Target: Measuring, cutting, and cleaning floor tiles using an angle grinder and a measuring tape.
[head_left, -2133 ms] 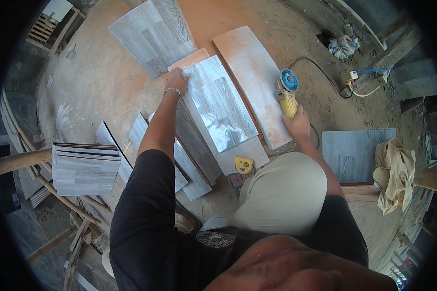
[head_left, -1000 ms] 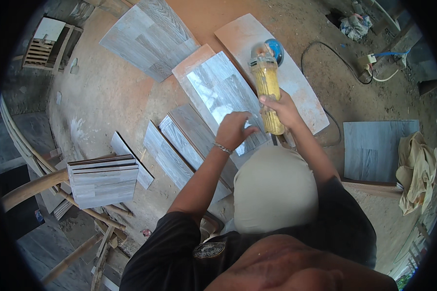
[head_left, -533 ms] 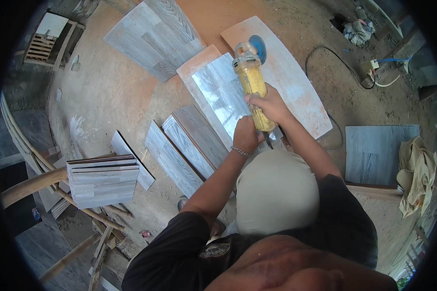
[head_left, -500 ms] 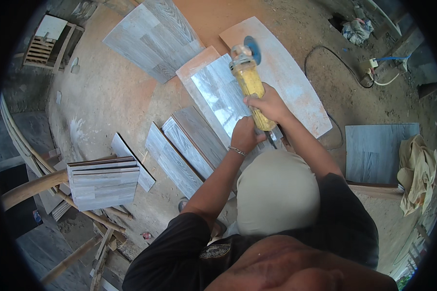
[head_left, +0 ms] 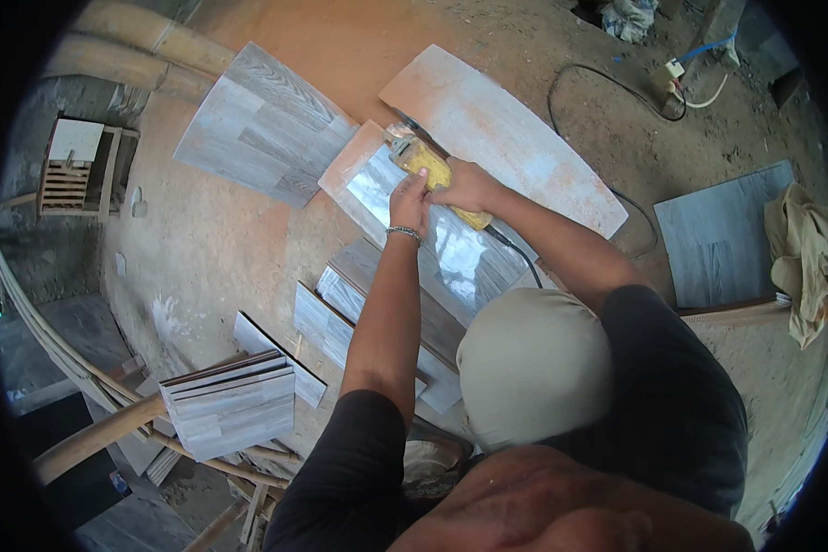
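Note:
A worn yellow angle grinder [head_left: 421, 164] lies low over a glossy grey wood-pattern tile [head_left: 462, 262]. Its thin disc, seen nearly edge-on, is at the tile's far right edge. My right hand [head_left: 466, 187] is wrapped round the grinder's body from the right. On the other side, my left hand [head_left: 408, 204], with a bracelet at the wrist, grips the body with its thumb on top. A black cord runs from the rear of the tool toward me. Under the glossy tile, an orange-dusted tile [head_left: 348, 166] sticks out.
A large dusty pale slab [head_left: 515, 138] lies to the right of the work. Another grey tile [head_left: 258, 124] stands at the far left. More cut tiles [head_left: 230, 409] are stacked at left near bamboo poles [head_left: 101, 437]. At right, beige cloth [head_left: 800, 262] hangs beside a tile [head_left: 718, 235].
The grinder has come down and left, its disc turning from broadly visible to nearly edge-on. My left hand has moved forward from beside the tool's rear onto its body. The whole view has shifted.

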`<state>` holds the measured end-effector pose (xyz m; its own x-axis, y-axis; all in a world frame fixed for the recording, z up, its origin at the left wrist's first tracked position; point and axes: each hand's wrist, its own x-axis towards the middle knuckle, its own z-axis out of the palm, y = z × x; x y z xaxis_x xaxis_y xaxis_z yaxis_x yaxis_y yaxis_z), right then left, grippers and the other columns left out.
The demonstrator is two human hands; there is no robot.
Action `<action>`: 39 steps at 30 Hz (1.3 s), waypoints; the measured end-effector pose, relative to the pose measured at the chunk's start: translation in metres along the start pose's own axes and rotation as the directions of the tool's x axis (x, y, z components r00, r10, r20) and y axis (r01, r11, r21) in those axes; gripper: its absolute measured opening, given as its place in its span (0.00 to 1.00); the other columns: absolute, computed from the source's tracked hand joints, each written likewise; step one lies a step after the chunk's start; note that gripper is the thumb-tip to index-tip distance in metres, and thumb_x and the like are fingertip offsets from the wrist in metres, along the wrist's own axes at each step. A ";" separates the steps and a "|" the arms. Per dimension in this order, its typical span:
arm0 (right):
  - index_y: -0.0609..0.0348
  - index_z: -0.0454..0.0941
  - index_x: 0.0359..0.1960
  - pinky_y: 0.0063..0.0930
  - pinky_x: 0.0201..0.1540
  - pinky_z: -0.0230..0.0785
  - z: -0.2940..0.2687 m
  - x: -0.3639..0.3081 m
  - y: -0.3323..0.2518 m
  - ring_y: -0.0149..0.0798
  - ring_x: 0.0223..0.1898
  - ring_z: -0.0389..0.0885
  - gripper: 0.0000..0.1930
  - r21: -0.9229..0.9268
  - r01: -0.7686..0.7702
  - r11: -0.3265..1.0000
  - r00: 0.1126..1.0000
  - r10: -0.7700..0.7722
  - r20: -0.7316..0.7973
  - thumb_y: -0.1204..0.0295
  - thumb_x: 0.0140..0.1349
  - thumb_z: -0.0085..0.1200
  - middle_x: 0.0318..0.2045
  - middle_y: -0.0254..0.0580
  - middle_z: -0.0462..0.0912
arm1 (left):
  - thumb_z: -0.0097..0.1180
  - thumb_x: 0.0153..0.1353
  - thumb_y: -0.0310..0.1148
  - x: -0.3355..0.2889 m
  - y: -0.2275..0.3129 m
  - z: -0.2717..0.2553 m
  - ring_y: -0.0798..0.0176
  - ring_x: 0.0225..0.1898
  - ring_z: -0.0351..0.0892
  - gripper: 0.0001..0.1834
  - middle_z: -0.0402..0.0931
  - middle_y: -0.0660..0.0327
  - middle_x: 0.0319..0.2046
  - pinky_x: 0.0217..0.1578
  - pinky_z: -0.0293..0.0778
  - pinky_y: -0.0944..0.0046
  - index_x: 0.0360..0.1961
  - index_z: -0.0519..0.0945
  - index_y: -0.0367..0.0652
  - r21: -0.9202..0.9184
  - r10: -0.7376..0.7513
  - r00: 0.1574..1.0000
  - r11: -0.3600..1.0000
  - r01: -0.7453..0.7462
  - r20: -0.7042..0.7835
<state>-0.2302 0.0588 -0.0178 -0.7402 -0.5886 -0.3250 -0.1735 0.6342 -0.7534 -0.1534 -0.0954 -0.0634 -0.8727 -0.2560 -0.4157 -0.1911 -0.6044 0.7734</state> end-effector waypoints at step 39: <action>0.82 0.73 0.52 0.41 0.55 0.74 0.012 0.001 -0.016 0.61 0.52 0.82 0.45 -0.057 -0.050 0.997 0.996 0.054 0.066 0.47 0.46 0.68 0.49 0.74 0.80 | 0.82 0.40 0.45 -0.088 0.051 -0.001 0.56 0.80 0.45 0.71 0.42 0.60 0.81 0.75 0.50 0.41 0.80 0.45 0.62 0.846 -0.275 0.959 -0.526 -0.090 -0.069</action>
<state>-0.2202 0.0422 -0.0127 -0.7038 -0.5857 -0.4020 -0.1730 0.6901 -0.7027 -0.0864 -0.1041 0.0121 -0.7538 -0.1313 -0.6439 -0.2008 0.9790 0.0354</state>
